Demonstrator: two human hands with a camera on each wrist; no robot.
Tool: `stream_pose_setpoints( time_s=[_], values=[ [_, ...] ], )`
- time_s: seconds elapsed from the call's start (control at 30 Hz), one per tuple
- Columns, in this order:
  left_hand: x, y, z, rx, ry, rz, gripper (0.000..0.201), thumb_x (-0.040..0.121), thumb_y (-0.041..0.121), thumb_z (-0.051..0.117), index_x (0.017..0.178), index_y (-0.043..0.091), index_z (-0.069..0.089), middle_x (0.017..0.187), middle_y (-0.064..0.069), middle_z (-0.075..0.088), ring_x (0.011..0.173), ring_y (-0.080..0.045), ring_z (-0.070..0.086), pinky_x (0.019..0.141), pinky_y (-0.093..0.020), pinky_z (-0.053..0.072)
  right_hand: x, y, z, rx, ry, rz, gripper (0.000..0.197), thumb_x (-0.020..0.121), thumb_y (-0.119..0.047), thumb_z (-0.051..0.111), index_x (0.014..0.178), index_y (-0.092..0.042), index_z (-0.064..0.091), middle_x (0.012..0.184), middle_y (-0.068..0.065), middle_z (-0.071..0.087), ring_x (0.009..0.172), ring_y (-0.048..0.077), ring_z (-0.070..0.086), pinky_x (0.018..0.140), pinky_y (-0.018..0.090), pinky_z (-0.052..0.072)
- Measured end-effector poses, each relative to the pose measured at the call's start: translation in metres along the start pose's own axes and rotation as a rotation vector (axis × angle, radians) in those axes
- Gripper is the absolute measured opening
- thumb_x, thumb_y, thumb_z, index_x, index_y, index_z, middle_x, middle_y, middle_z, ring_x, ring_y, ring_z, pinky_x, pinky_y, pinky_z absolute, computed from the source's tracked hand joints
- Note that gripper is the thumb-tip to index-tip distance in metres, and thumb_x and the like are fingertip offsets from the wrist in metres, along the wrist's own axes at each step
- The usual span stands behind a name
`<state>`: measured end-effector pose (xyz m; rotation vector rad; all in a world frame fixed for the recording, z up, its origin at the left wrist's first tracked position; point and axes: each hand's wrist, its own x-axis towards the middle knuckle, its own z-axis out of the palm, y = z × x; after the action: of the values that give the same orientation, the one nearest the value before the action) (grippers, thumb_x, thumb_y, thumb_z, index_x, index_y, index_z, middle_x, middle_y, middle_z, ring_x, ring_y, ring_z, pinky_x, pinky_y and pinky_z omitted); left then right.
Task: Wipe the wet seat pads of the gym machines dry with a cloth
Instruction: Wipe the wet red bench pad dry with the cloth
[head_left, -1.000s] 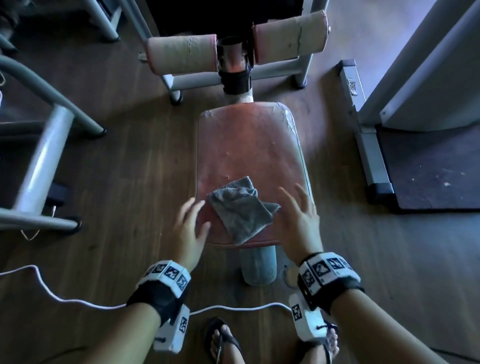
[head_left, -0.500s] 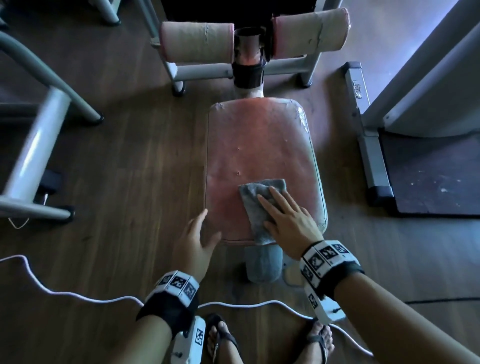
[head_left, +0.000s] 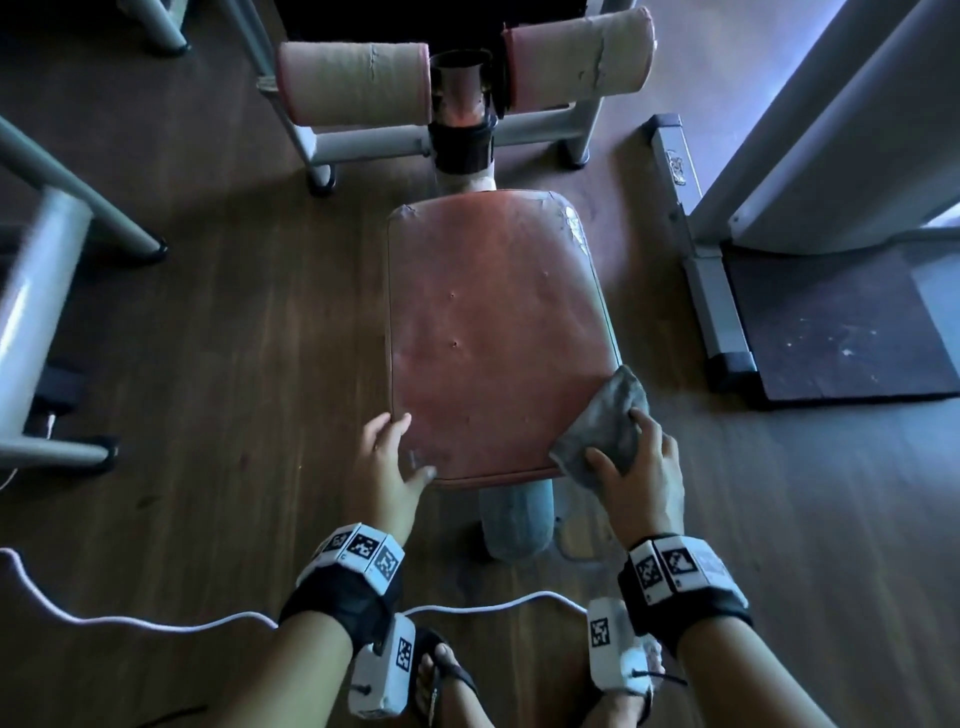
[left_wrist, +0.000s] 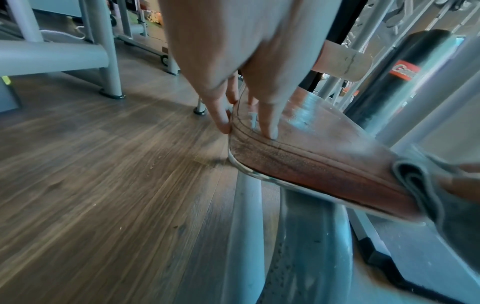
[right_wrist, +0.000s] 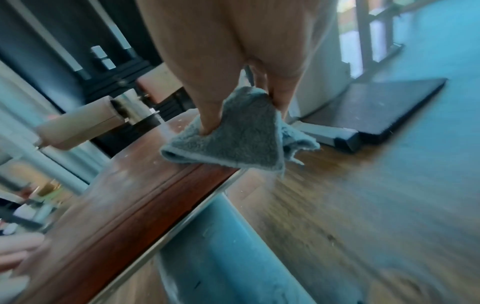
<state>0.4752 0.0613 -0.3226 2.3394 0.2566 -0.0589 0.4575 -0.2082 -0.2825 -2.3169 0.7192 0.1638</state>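
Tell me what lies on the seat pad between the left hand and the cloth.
Nothing: the seat pad is bare there, from the left hand to the cloth; the head view shows it.

The cloth hides the near right corner of the seat pad. In the right wrist view my left hand is a blurred sliver cut by the edge; the floor smears there.

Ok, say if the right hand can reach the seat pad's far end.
Probably yes: the right hand holds the cloth on the seat pad, near right corner; the pad is bare to its far end; the left hand rests at the other corner.
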Motion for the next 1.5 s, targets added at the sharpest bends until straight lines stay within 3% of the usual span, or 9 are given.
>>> stream_pose_setpoints(
  time_s=[0.17,0.3,0.37,0.63,0.87,1.1,1.27,1.37,1.5],
  values=[
    [0.005,-0.009,0.000,-0.059,-0.013,-0.003,0.072,0.061,0.001,0.087,0.127,0.012,0.061,0.133,-0.003,0.048,0.123,-0.021,0.048,0.095,-0.050,0.050,-0.010,-0.002,0.016,0.062,0.025,0.087,0.076,0.090,-0.028,0.062,0.152,-0.033,0.019,0.142,0.012,0.042,0.127,0.032,0.045,0.102,0.038,0.038],
    [0.006,-0.012,-0.002,-0.060,-0.012,0.032,0.071,0.060,0.002,0.089,0.125,0.009,0.063,0.129,-0.004,0.050,0.119,-0.022,0.051,0.091,-0.051,0.052,-0.006,-0.021,0.037,0.028,0.028,0.163,0.082,0.092,-0.040,0.059,0.155,-0.025,0.009,0.155,0.027,0.014,0.142,0.041,0.019,0.117,0.045,0.021],
    [0.006,-0.013,-0.003,-0.055,-0.016,0.044,0.071,0.060,0.003,0.089,0.125,0.009,0.063,0.130,-0.005,0.050,0.119,-0.024,0.052,0.091,-0.051,0.053,-0.004,-0.032,0.042,0.077,0.058,0.230,0.084,0.092,-0.042,0.058,0.155,-0.025,0.005,0.157,0.026,0.003,0.143,0.041,0.013,0.118,0.044,0.015],
    [0.007,-0.020,-0.003,-0.078,-0.023,0.057,0.073,0.059,0.005,0.090,0.127,0.013,0.062,0.129,-0.001,0.047,0.116,-0.024,0.053,0.088,-0.052,0.053,-0.021,-0.021,0.055,0.210,0.185,0.236,0.083,0.094,-0.033,0.057,0.155,-0.017,0.003,0.155,0.015,0.018,0.137,0.035,0.033,0.108,0.039,0.032],
    [0.005,-0.019,-0.006,-0.069,-0.027,0.081,0.072,0.061,0.005,0.089,0.127,0.012,0.061,0.129,-0.002,0.047,0.116,-0.024,0.053,0.089,-0.051,0.053,-0.050,-0.042,0.084,0.379,0.150,0.353,0.087,0.095,-0.027,0.056,0.153,-0.007,-0.005,0.157,0.017,0.015,0.143,0.031,0.023,0.109,0.029,0.024],
    [0.005,-0.015,-0.005,-0.063,-0.022,0.055,0.072,0.061,0.005,0.089,0.127,0.014,0.061,0.130,-0.001,0.047,0.117,-0.025,0.053,0.089,-0.051,0.053,-0.020,-0.024,0.050,0.304,0.158,0.293,0.087,0.093,-0.026,0.061,0.154,-0.008,0.002,0.158,0.013,0.017,0.143,0.026,0.024,0.109,0.024,0.021],
    [0.004,-0.012,-0.006,-0.028,-0.033,0.057,0.071,0.062,0.004,0.088,0.127,0.011,0.062,0.131,-0.004,0.048,0.118,-0.026,0.054,0.089,-0.051,0.054,-0.042,-0.047,0.070,0.336,0.108,0.334,0.090,0.095,-0.025,0.057,0.152,-0.004,-0.010,0.159,0.018,0.003,0.146,0.030,0.014,0.112,0.028,0.018],
    [0.005,-0.012,-0.005,-0.036,-0.037,0.032,0.071,0.062,0.003,0.088,0.127,0.011,0.061,0.131,-0.003,0.047,0.119,-0.026,0.053,0.090,-0.051,0.053,-0.051,-0.059,0.078,0.334,0.015,0.389,0.090,0.097,-0.028,0.054,0.151,-0.007,-0.015,0.159,0.017,-0.004,0.143,0.033,0.019,0.109,0.033,0.025],
    [0.004,-0.013,-0.004,-0.045,-0.033,0.015,0.070,0.062,0.003,0.088,0.127,0.012,0.062,0.131,-0.002,0.046,0.120,-0.026,0.051,0.091,-0.052,0.052,-0.035,-0.044,0.062,0.322,0.035,0.339,0.092,0.095,-0.025,0.057,0.152,-0.007,-0.012,0.159,0.018,-0.004,0.146,0.032,0.016,0.112,0.028,0.019]
  ],
)
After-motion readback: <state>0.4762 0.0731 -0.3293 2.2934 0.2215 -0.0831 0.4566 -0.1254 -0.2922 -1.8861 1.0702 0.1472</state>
